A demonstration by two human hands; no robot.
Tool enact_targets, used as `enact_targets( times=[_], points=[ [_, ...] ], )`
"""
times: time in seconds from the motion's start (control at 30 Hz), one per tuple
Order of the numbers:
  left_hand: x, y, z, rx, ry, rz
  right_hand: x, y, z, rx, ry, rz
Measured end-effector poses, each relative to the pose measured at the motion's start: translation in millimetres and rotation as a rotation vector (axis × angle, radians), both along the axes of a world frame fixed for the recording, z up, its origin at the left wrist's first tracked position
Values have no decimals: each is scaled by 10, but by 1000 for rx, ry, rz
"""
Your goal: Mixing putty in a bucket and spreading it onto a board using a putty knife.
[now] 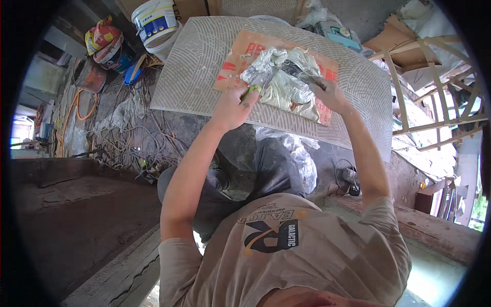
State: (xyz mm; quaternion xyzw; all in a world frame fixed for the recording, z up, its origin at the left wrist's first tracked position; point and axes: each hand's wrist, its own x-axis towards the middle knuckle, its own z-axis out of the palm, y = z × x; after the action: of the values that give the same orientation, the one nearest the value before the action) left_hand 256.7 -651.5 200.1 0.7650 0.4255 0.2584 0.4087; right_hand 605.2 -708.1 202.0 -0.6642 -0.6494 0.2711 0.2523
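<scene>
My left hand (236,106) is closed round the yellow-green handle of a scraper (252,92), whose grey blade reaches into the paste. My right hand (331,95) grips a second, grey scraper (297,70), its blade also in the paste and partly smeared over. Between them a thick heap of pale greenish-white paste (286,88) lies in folds and streaks. Under it is a brown cardboard sheet (236,50) with red print. The cardboard rests on a large grey slab (197,56) with a pattern of curved grooves.
A white bucket (154,23) and a bucket with red and yellow bags (105,43) stand far left. Tangled cables (138,138) cover the floor at left. Clear plastic film (302,153) hangs below the slab's near edge. Wooden slat framing (434,87) stands at right.
</scene>
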Motion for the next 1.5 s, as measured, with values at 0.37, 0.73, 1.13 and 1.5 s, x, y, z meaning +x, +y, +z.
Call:
enact_targets(
  times=[0.37, 0.73, 1.13, 1.5],
  points=[
    [18, 51, -129, 83, -36, -15, -246, 138, 455, -106, -68, 94],
    [-23, 94, 309, -103, -9, 72, 48, 696, 798, 120, -220, -114],
    [348, -106, 120, 281, -4, 215, -193, 568, 190, 20, -295, -200],
    [500, 127, -299, 453, 283, 155, -549, 243, 294, 63, -139, -174]
  ],
)
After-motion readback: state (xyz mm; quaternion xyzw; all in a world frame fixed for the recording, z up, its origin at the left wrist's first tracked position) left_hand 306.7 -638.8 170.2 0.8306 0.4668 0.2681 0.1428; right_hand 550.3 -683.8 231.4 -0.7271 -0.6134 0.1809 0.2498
